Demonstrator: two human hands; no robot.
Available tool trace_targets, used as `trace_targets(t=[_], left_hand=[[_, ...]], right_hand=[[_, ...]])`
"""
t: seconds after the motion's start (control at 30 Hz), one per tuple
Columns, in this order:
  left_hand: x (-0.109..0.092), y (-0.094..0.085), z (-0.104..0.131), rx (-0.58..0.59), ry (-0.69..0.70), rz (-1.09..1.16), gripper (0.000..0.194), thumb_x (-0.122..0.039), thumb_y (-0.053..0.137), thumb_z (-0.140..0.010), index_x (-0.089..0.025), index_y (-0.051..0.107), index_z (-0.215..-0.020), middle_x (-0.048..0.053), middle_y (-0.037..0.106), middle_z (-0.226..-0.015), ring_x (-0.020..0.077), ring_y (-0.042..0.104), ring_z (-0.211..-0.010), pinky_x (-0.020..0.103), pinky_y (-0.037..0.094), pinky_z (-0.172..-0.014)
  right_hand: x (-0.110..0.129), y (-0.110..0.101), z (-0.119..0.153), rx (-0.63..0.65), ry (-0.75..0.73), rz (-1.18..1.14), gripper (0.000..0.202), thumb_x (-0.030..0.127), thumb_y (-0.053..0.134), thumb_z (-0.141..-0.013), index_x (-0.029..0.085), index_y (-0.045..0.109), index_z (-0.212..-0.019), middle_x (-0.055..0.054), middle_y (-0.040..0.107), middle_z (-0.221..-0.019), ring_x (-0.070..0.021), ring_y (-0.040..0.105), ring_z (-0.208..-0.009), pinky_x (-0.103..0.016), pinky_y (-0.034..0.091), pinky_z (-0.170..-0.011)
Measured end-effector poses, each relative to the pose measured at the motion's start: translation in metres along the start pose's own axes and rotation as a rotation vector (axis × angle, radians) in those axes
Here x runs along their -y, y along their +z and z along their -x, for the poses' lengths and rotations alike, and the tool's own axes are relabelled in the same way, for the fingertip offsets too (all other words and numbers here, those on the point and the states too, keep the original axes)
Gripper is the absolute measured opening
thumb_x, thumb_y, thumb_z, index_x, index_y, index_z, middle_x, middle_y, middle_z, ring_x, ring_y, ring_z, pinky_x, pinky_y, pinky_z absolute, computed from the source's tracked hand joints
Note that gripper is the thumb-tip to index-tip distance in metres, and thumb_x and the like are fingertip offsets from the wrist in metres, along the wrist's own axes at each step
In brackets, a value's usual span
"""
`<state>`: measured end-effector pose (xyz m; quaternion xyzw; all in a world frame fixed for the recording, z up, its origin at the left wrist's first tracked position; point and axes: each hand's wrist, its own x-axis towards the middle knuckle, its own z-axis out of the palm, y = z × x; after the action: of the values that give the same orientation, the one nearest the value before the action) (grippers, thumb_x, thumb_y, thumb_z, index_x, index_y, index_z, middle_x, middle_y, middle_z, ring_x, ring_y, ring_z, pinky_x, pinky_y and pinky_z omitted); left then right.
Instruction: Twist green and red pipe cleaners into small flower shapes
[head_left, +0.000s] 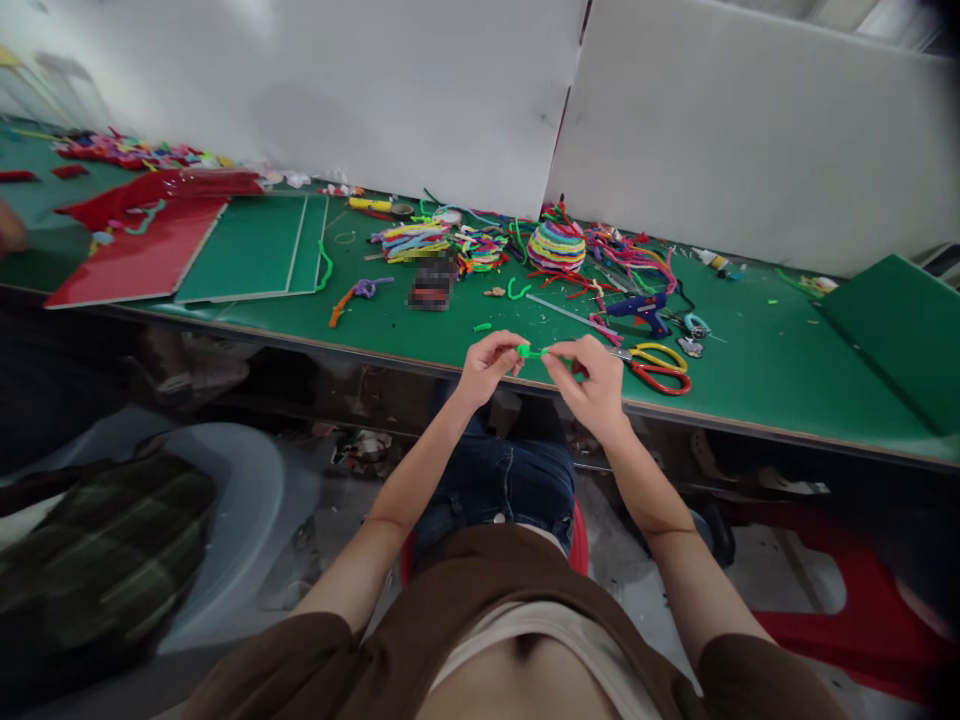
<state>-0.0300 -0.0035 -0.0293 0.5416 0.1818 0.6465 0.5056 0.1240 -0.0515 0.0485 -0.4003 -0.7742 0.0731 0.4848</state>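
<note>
Near the table's front edge, a short green fuzzy stem is stretched between my two hands. Its left end, which looks bunched or coiled, is pinched by the fingertips of my left hand. My right hand pinches the other end between thumb and finger. Just behind them lie a small green piece and a curved green stem. Scissors with yellow and red handles lie right beside my right hand.
On the green table are a blue glue gun, a striped ball, bundles of coloured stems, a dark pixelated object and an orange-purple piece. Green and red boards stand left; a person's hand shows far left.
</note>
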Motion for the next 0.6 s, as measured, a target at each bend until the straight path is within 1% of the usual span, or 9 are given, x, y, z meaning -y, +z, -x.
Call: trace_targets(t=[0.07, 0.2, 0.3, 0.37, 0.43, 0.5, 0.6], left_hand=[[0.0, -0.001, 0.001, -0.004, 0.014, -0.031, 0.03, -0.047, 0.067, -0.075, -0.02, 0.066, -0.089, -0.001, 0.057, -0.073, 0.0045, 0.051, -0.054, 0.019, 0.043, -0.05], [-0.005, -0.001, 0.001, -0.015, 0.04, -0.099, 0.03, -0.047, 0.066, -0.076, -0.02, 0.067, -0.089, -0.001, 0.057, -0.073, 0.0047, 0.051, -0.054, 0.019, 0.042, -0.05], [-0.009, -0.001, 0.001, -0.018, 0.068, -0.155, 0.027, -0.044, 0.065, -0.077, -0.02, 0.067, -0.089, -0.001, 0.057, -0.073, 0.0044, 0.051, -0.053, 0.019, 0.043, -0.05], [-0.012, -0.002, 0.001, -0.022, 0.085, -0.171, 0.025, -0.042, 0.065, -0.078, -0.02, 0.068, -0.089, -0.001, 0.057, -0.073, 0.0044, 0.051, -0.053, 0.019, 0.043, -0.05], [-0.013, -0.003, 0.001, -0.027, 0.087, -0.187, 0.025, -0.042, 0.065, -0.078, -0.02, 0.068, -0.089, -0.001, 0.057, -0.074, 0.0047, 0.052, -0.054, 0.019, 0.043, -0.05], [-0.013, -0.003, 0.001, -0.038, 0.074, -0.206, 0.027, -0.044, 0.065, -0.077, -0.019, 0.068, -0.088, 0.0, 0.057, -0.074, 0.0051, 0.052, -0.053, 0.02, 0.043, -0.051], [-0.013, -0.001, 0.001, -0.047, 0.061, -0.218, 0.029, -0.045, 0.065, -0.077, -0.019, 0.068, -0.087, 0.0, 0.057, -0.072, 0.0054, 0.051, -0.053, 0.02, 0.043, -0.05]], right_hand=[[0.003, 0.0, -0.003, 0.016, -0.101, 0.095, 0.013, 0.029, 0.054, -0.086, 0.026, 0.067, -0.084, -0.002, 0.061, -0.065, -0.0165, 0.054, -0.063, -0.034, 0.044, -0.062], [0.004, 0.0, -0.003, 0.036, -0.203, 0.197, 0.025, 0.02, 0.048, -0.088, 0.028, 0.068, -0.101, -0.004, 0.066, -0.076, -0.0187, 0.057, -0.072, -0.037, 0.045, -0.069], [0.0, -0.001, -0.001, 0.085, -0.235, 0.249, 0.03, 0.018, 0.044, -0.09, 0.026, 0.063, -0.111, -0.005, 0.068, -0.083, -0.0195, 0.057, -0.076, -0.038, 0.045, -0.072], [-0.001, -0.003, 0.0, 0.13, -0.208, 0.244, 0.03, 0.018, 0.042, -0.091, 0.024, 0.059, -0.115, -0.005, 0.068, -0.085, -0.0195, 0.057, -0.078, -0.036, 0.046, -0.073], [-0.003, -0.005, 0.0, 0.135, -0.162, 0.224, 0.026, 0.022, 0.043, -0.092, 0.023, 0.058, -0.113, -0.005, 0.068, -0.088, -0.0194, 0.058, -0.079, -0.035, 0.046, -0.073], [-0.005, -0.007, 0.0, 0.129, -0.138, 0.205, 0.02, 0.024, 0.044, -0.092, 0.024, 0.059, -0.104, -0.005, 0.068, -0.089, -0.0189, 0.058, -0.079, -0.033, 0.046, -0.072], [-0.007, -0.009, -0.001, 0.14, -0.167, 0.198, 0.017, 0.023, 0.043, -0.092, 0.024, 0.06, -0.095, -0.003, 0.067, -0.083, -0.0176, 0.055, -0.075, -0.032, 0.045, -0.069]])
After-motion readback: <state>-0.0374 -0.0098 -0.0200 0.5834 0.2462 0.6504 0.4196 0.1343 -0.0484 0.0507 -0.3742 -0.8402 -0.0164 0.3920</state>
